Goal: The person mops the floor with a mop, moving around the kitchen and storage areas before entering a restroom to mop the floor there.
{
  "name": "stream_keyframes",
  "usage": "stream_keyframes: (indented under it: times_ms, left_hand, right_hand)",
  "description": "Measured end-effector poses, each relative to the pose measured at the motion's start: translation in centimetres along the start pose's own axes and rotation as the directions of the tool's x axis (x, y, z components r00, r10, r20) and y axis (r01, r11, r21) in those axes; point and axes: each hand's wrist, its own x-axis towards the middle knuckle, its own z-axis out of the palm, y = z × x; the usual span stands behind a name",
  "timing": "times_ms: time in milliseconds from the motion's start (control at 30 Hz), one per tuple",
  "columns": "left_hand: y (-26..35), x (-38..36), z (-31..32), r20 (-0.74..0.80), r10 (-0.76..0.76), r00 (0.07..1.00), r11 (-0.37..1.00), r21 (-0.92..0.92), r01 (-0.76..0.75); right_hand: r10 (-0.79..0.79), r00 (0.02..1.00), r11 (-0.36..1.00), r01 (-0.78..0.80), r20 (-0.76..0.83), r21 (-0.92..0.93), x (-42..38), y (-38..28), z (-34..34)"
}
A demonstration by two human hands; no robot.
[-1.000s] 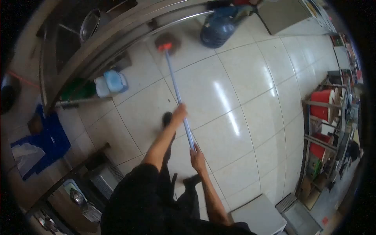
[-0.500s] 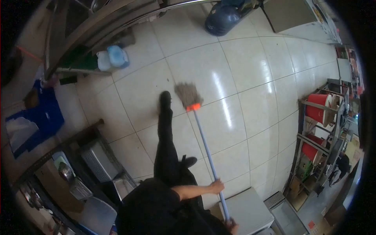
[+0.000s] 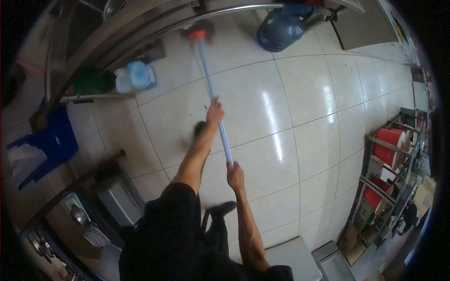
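I hold a mop (image 3: 210,84) with both hands, its pale blue pole running away from me across the tiles. My left hand (image 3: 215,112) is wrapped round the middle of the pole. Lower down, my right hand (image 3: 235,175) grips the pole near its end. At the far end, the orange mop clamp (image 3: 198,34) lies on the floor beside the metal rail of a counter. The mop's strands are blurred and dark there. Part of my black shoe (image 3: 200,129) shows behind my left forearm.
Pale blue and white jugs (image 3: 140,76) stand left of the mop. A dark blue water bottle (image 3: 280,29) lies to its right. Blue plastic (image 3: 51,136) is on the left floor. A metal rack (image 3: 365,187) with red buckets (image 3: 388,143) stands right; a grey box (image 3: 293,260) is near.
The mop head has moved away from me, up to the counter rail. Both my hands have reached forward with the pole, which has shifted left at my end.
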Motion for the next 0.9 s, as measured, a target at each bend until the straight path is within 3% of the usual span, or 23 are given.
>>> stream_keyframes:
  times_ms: [100,133,167,200,233,267,300,333,367,400,433,467,500,533,600,667,700,733,767,800,833,867,900]
  left_hand:
    - [3.5,-1.4,-1.6,0.017,0.048,0.999,0.993,-0.109,-0.046]
    - [7.4,-3.5,-2.9,0.057,0.037,0.998,0.992,-0.126,-0.03]
    - [13.4,-7.7,-4.5,0.099,0.025,0.995,0.989,-0.145,-0.011]
    - [20.5,-11.9,-4.5,0.023,0.021,1.0,0.99,-0.141,-0.018]
    - [26.8,-16.8,-7.5,0.035,0.093,0.995,0.981,-0.175,-0.085]
    - [32.2,-21.9,-11.5,0.029,0.198,0.98,0.909,-0.38,-0.172]
    - [37.9,-27.2,-14.8,-0.075,0.245,0.967,0.833,-0.494,-0.249]
    - [40.6,-31.7,-20.5,-0.088,0.322,0.942,0.767,-0.559,-0.315]
    - [43.6,-35.3,-25.0,0.096,0.587,0.804,0.601,-0.717,-0.353]
    - [43.6,-38.7,-30.2,0.029,0.608,0.794,0.523,-0.766,-0.373]
    - [47.4,-42.2,-31.1,-0.031,0.679,0.734,0.356,-0.86,-0.366]
    - [51.5,-45.5,-31.5,-0.032,0.697,0.716,0.311,-0.886,-0.343]
    - [52.2,-47.0,-32.1,0.0,0.786,0.618,0.278,-0.893,-0.354]
    - [52.5,-47.5,-31.9,0.032,0.857,0.515,0.247,-0.901,-0.356]
    - [52.6,-46.2,-29.0,-0.034,0.903,0.428,0.161,-0.897,-0.412]
    - [46.7,-41.1,-27.8,0.069,0.848,0.525,0.318,-0.859,-0.402]
    - [46.0,-38.0,-23.9,0.011,0.814,0.581,0.288,-0.876,-0.387]
    - [43.7,-34.5,-19.8,-0.064,0.651,0.757,0.244,-0.926,-0.288]
    - [40.1,-28.4,-16.1,-0.107,0.698,0.708,0.271,-0.876,-0.4]
    - [35.4,-24.6,-12.4,-0.045,0.417,0.908,0.542,-0.789,-0.288]
    - [23.9,-20.7,-15.2,-0.129,0.237,0.963,0.603,-0.758,-0.25]
    - [15.9,-17.2,-16.7,0.022,0.147,0.989,0.753,-0.651,-0.098]
    - [9.3,-16.2,-17.7,0.007,0.03,1.0,0.705,-0.709,-0.017]
  right_hand:
    - [0.183,0.982,0.982,-0.185,0.053,0.047,-3.0,3.9,-0.9]
    - [0.295,0.941,0.952,-0.304,0.166,0.032,-6.8,6.5,-2.6]
    - [0.055,0.989,0.996,-0.043,0.141,-0.084,-13.1,11.4,-3.8]
    - [0.351,0.916,0.936,-0.339,0.195,-0.097,-18.7,11.5,-7.7]
    - [0.329,0.916,0.944,-0.313,0.23,-0.106,-26.4,14.7,-11.1]
    - [0.676,0.691,0.736,-0.655,0.257,-0.171,-31.5,12.4,-15.8]
    - [0.687,0.696,0.719,-0.614,0.207,-0.325,-39.5,15.1,-18.8]
    - [0.632,0.763,0.768,-0.59,0.14,-0.251,-45.4,12.8,-22.7]
    - [0.719,0.69,0.67,-0.66,0.077,-0.341,-50.0,10.3,-25.5]
    - [0.78,0.625,0.591,-0.736,0.004,-0.33,-53.3,7.1,-27.8]
    - [0.784,0.614,0.499,-0.706,-0.085,-0.502,-58.8,8.4,-28.6]
    - [0.767,0.639,0.557,-0.712,-0.065,-0.427,-67.0,11.4,-28.9]
    - [0.748,0.662,0.611,-0.711,-0.04,-0.348,-72.4,14.0,-28.6]
    - [0.737,0.674,0.618,-0.704,-0.056,-0.35,-71.5,15.0,-28.0]
    - [0.734,0.672,0.592,-0.704,-0.099,-0.393,-67.9,16.3,-26.4]
    - [0.738,0.663,0.563,-0.707,-0.124,-0.428,-60.9,14.6,-23.0]
    - [0.75,0.649,0.542,-0.715,-0.13,-0.442,-57.1,12.6,-21.6]
    - [0.784,0.617,0.547,-0.736,-0.064,-0.398,-49.2,8.9,-20.6]
    - [0.616,0.786,0.719,-0.585,-0.045,-0.375,-43.9,10.1,-18.1]
    - [0.658,0.753,0.706,-0.618,-0.001,-0.345,-37.7,11.3,-15.5]
    - [0.472,0.881,0.844,-0.44,0.036,-0.307,-30.9,13.5,-12.3]
    - [0.039,0.999,0.951,-0.034,0.009,-0.307,-22.7,14.6,-8.9]
    - [-0.252,0.962,0.867,0.176,-0.104,-0.466,-14.4,14.9,-5.8]
